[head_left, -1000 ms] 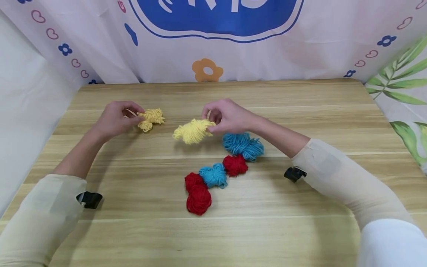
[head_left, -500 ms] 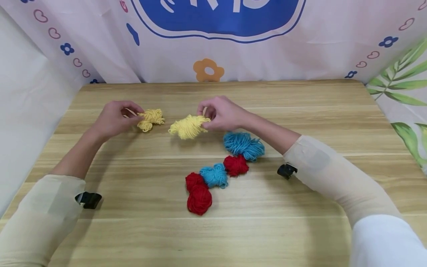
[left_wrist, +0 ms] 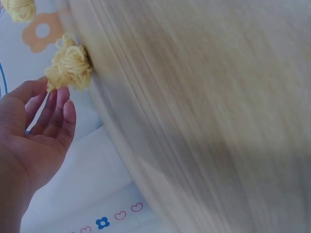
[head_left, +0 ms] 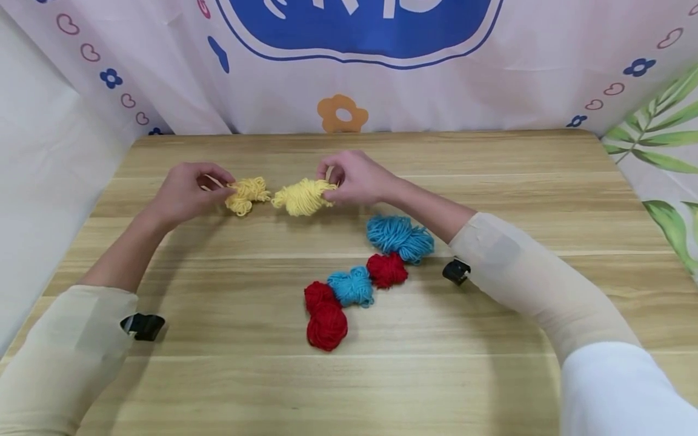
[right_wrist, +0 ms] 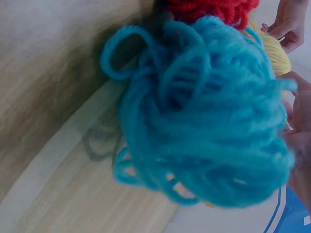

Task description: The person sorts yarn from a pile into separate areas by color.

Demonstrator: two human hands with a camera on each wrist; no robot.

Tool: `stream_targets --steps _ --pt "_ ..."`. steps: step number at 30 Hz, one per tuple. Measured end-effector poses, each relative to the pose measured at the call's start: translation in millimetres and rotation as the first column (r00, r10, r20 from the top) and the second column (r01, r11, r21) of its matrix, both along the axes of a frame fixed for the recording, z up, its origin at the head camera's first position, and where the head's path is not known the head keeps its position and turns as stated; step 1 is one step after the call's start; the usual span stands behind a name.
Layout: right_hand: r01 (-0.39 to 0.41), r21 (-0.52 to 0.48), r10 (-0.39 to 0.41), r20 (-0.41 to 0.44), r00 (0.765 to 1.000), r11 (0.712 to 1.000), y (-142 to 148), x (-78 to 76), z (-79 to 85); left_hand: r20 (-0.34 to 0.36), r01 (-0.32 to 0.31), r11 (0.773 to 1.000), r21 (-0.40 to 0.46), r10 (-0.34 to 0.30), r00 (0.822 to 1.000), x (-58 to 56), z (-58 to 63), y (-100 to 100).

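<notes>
Yellow skein [head_left: 301, 198] hangs pinched in my right hand [head_left: 355, 178], my left hand [head_left: 187, 191] pinching the smaller skein [head_left: 247, 195]. Loose loops [head_left: 277, 200] between my grips, perhaps touching, could snag.

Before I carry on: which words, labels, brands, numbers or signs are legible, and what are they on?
Nothing reads as a full word, label or number.
Blue sign on the backdrop: white letters, cut off in the head view; unreadable.
Pink mark left of it: cut off; cannot tell if it is a letter.
Yarn bundles, table: no lettering visible.
</notes>
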State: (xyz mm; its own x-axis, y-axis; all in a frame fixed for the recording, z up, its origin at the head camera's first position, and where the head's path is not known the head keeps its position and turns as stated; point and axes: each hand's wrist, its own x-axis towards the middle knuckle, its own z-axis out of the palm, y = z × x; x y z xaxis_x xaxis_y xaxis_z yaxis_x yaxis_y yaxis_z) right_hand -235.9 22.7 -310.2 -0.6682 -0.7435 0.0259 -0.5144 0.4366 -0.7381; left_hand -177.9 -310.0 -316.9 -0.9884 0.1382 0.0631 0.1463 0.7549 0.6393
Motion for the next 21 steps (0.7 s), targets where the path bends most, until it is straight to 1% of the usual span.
stream_targets --steps 6,16,21 --pt "0.001 0.006 -0.001 0.017 1.0 1.0 -7 -1.5 -2.6 0.013 -0.008 1.0 -0.008 0.008 1.0 1.8 0.4 -1" --pt "0.016 0.019 -0.016 0.052 0.999 1.0 -15 -6.1 -2.2 0.021 -0.014 1.0 -0.007 0.014 1.0 5.6 5.4 -2" --pt "0.024 0.026 -0.025 0.068 0.997 0.999 -17 -7.0 -2.0 0.016 -0.003 1.0 0.005 0.003 1.0 7.5 6.9 0"
